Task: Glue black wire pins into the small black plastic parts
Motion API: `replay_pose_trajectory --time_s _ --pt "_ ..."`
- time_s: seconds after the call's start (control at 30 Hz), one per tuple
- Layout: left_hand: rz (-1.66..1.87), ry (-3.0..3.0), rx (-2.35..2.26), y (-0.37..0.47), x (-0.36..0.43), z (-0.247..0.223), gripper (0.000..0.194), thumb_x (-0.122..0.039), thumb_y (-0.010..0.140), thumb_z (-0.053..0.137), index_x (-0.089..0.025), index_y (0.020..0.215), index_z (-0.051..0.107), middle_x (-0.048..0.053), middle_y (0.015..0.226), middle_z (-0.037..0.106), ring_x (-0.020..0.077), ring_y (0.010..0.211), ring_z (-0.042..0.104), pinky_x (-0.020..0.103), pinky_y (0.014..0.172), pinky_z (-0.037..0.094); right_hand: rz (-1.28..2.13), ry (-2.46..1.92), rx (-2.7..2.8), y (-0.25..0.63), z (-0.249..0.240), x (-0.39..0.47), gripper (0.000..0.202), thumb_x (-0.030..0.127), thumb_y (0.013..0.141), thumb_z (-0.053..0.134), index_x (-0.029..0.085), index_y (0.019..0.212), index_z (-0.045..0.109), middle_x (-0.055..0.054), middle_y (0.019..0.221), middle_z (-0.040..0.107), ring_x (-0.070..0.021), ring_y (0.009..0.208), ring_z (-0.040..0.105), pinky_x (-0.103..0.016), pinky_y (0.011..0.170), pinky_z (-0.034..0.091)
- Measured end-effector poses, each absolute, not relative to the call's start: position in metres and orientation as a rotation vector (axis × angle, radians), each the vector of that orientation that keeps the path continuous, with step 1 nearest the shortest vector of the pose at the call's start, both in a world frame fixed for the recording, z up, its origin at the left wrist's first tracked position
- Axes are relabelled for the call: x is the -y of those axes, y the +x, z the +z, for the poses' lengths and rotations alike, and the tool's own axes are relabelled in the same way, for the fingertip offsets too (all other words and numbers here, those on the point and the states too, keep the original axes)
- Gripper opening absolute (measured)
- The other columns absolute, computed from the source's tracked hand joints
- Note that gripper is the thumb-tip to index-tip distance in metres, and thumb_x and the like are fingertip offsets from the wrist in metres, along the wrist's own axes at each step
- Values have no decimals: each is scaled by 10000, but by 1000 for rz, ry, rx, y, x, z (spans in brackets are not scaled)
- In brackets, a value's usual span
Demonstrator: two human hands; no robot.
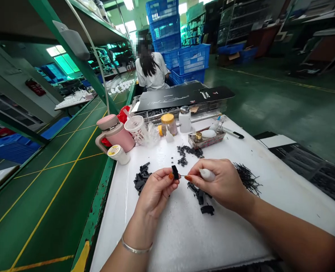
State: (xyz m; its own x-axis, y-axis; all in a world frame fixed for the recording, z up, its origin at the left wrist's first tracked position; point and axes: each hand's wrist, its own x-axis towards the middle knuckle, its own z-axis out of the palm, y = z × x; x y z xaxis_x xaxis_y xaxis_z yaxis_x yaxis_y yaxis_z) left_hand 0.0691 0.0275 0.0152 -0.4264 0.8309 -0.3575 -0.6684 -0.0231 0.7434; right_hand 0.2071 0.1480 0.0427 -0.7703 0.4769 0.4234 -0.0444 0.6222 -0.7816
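Observation:
My left hand (159,189) is closed, pinching a small black plastic part (175,172) upright between thumb and fingers. My right hand (221,183) is closed too. Its thumb and forefinger pinch a thin dark pin (183,175), whose far end reaches the black part. A white, round-ended object (207,175), perhaps a small squeeze bottle, is tucked in the same hand; most of it is hidden. Loose black parts (200,196) lie under my right hand, with one more part (207,209) nearer me. Another heap of black parts (141,177) sits left of my left hand.
Small black rings (188,153) and a pile of thin black pins (246,177) lie on the white tabletop (184,241). Behind stand a pink mug (116,132), a plastic cup (136,128), jars and a small tray (207,140). A green conveyor (57,181) runs left. A person (152,70) sits ahead.

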Motion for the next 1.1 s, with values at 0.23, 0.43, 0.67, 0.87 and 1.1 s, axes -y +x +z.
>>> replay_pose_trajectory --time_s 0.23,0.43,0.67,0.87,1.1 --pt "1699 209 -1089 73 -24 10 221 -124 619 793 -107 800 668 55 733 696 80 592 636 121 576 532 942 -292 2281 206 38 -145 59 192 758 633 215 705 629 40 615 651 -99 529 574 -207 552 407" --pt "1727 303 -1196 77 -24 6 230 -131 618 788 -113 827 692 41 788 696 90 671 642 140 627 538 779 -223 2370 202 30 -147 42 163 734 627 196 709 627 28 633 660 -104 547 582 -213 555 394" --pt "1773 468 -1408 80 -21 4 217 -231 672 771 -134 855 707 44 727 703 112 642 645 177 616 518 564 -71 2331 201 23 -143 102 186 803 570 154 716 611 -8 652 646 -125 579 588 -239 569 394" --pt "1782 493 -1411 80 -20 3 216 -240 674 770 -144 856 705 40 686 701 118 623 646 182 599 504 539 -24 2307 202 21 -141 80 145 789 581 140 711 600 -15 659 639 -122 581 571 -242 573 384" --pt "1789 566 -1427 83 -18 6 201 -222 678 765 -134 843 692 32 706 697 116 617 646 188 591 509 606 46 2266 201 18 -144 61 105 765 590 141 717 590 -10 649 625 -113 573 552 -229 563 373"
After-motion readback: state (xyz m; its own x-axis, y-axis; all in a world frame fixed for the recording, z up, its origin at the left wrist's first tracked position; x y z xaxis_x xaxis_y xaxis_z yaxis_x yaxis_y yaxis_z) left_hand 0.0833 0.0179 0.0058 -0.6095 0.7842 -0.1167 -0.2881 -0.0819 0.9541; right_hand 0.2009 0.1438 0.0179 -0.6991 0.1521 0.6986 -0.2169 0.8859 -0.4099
